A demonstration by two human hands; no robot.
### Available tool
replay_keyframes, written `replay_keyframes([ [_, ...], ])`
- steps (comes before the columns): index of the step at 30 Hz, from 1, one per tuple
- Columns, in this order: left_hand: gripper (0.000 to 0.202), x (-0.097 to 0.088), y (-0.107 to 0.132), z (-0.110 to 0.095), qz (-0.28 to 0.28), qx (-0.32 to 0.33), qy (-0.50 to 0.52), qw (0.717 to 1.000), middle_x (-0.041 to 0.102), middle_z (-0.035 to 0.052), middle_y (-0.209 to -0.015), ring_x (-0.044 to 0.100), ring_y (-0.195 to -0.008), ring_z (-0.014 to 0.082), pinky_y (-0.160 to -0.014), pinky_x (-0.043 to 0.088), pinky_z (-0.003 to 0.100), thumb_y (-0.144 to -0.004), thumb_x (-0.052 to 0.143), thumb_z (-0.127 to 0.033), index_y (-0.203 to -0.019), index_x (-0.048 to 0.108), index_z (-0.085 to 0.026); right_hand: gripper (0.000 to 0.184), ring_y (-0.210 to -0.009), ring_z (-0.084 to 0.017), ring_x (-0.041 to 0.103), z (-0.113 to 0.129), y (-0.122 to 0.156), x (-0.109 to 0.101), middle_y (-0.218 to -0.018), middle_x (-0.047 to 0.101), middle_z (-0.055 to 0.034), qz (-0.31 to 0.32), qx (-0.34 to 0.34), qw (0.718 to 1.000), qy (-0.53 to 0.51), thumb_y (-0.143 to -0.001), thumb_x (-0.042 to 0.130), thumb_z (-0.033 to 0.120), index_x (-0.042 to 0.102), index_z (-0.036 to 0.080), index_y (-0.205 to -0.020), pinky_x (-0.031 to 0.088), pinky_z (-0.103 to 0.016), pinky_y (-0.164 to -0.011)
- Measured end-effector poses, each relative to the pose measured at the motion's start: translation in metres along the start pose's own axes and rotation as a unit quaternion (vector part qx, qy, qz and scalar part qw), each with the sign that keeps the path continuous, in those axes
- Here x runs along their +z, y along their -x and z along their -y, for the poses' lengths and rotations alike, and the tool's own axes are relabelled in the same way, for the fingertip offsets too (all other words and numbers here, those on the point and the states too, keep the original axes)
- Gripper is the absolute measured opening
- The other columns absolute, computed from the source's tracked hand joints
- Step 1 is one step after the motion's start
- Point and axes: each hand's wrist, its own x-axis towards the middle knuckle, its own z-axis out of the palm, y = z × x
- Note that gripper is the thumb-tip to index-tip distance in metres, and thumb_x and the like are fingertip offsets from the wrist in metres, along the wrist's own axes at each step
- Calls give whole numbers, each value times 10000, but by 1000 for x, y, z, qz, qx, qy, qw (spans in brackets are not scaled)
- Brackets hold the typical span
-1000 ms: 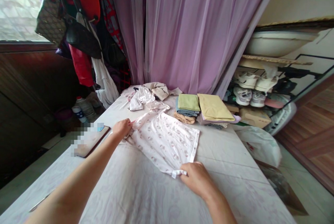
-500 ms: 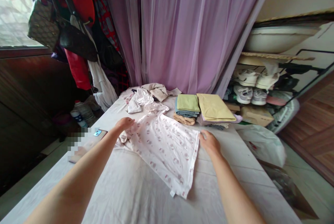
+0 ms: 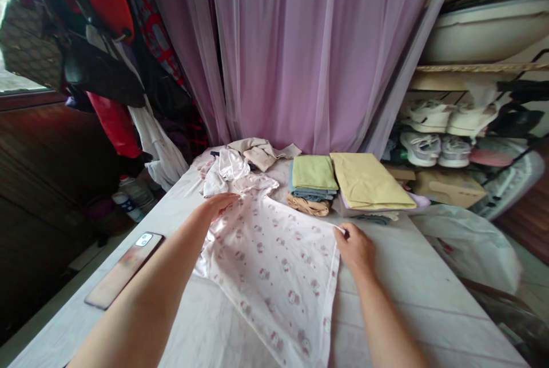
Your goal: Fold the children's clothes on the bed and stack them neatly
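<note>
White garment (image 3: 268,276) with pink cat-face print, hem cut off at frame bottom, lies on the bed (image 3: 429,294); your right hand (image 3: 355,250) pinches its edge; your left hand (image 3: 221,206) covers its shoulder, grip unclear.

One white garment (image 3: 270,276) with pink print, spread on a sheet-covered bed (image 3: 412,282). Left hand (image 3: 218,208) lies on its shoulder; right hand (image 3: 355,249) pinches its side hem. Behind: folded green and blue clothes (image 3: 312,175), a folded yellow cloth (image 3: 369,182), crumpled pale clothes (image 3: 253,154). Beside the left forearm: one smartphone (image 3: 124,270).
</note>
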Motion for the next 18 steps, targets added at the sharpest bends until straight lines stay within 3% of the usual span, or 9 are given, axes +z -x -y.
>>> replay_keyframes([
  [5, 494, 5, 5, 7, -44, 6, 37, 998, 745, 66, -1015, 699, -824, 178, -706, 535, 260, -876, 545, -384, -1326, 597, -185, 296, -746, -231, 602, 5, 1, -4, -826, 720, -99, -8, 59, 998, 16, -879, 469, 346, 706, 193, -965, 341, -303, -655],
  [10, 484, 8, 6, 10, -76, 7, -12, 997, 740, 60, -1041, 690, -886, 201, -752, 516, 263, -821, 566, -246, -1296, 625, -174, 280, -786, -237, 620, 14, 1, -9, -859, 728, -104, -3, 67, 995, 70, -857, 486, 263, 716, 200, -1002, 347, -314, -682],
  [15, 469, 4, 1, 5, -69, 1, -73, 995, 742, 53, -997, 692, -896, 208, -755, 502, 262, -811, 572, -248, -1271, 636, -178, 267, -825, -241, 629, 13, 2, -12, -896, 738, -98, -13, 69, 993, 94, -862, 493, 262, 719, 210, -994, 345, -320, -685],
  [18, 451, -4, 0, -2, -80, -11, -121, 989, 725, 80, -1085, 674, -996, 253, -804, 491, 292, -781, 598, -240, -1227, 655, -201, 249, -855, -245, 630, 14, 2, -14, -948, 742, -95, -3, 57, 993, 102, -867, 494, 246, 721, 211, -964, 336, -327, -691],
])
